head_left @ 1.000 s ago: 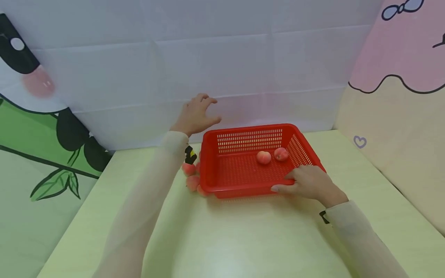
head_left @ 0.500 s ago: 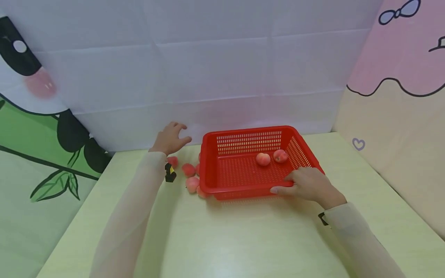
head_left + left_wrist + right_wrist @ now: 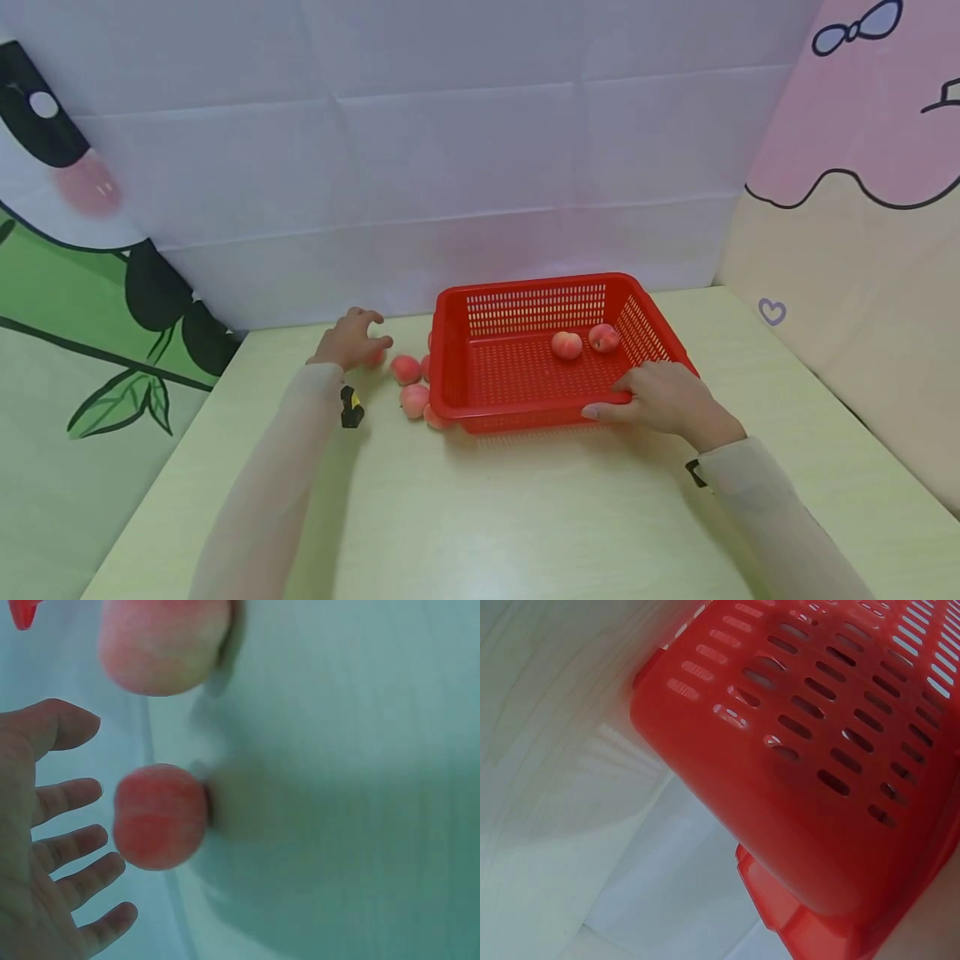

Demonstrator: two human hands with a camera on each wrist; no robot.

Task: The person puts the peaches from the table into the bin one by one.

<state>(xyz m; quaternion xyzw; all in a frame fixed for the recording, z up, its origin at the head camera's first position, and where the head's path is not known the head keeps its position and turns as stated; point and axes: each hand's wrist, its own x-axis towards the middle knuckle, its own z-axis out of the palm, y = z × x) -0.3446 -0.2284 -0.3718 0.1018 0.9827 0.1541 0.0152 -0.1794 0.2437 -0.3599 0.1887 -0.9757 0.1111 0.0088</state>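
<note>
My left hand point(image 3: 347, 340) reaches over a peach point(image 3: 377, 358) at the far left of the table. In the left wrist view, its spread, slightly bent fingers stand beside that peach point(image 3: 159, 817), with a gap between thumb and fingertips. A red plastic basket point(image 3: 525, 414) with slotted walls is gripped at its near right rim by my right hand point(image 3: 670, 398). Two peaches, one paler point(image 3: 567, 345) and one redder point(image 3: 603, 337), lie inside it. The right wrist view shows the basket's slotted outer wall point(image 3: 727, 769) close up; little of the hand shows there.
Several more peaches lie against the basket's left side, among them one peach point(image 3: 406, 369) and another peach point(image 3: 414, 401) nearer the front. A white printed cloth point(image 3: 465, 150) hangs behind the pale wooden table point(image 3: 480, 508), and another cloth point(image 3: 840, 275) borders the right.
My left hand has moved left and down from beyond the basket's far left corner to the leftmost peach. My right hand keeps its grip, and the basket stays in place.
</note>
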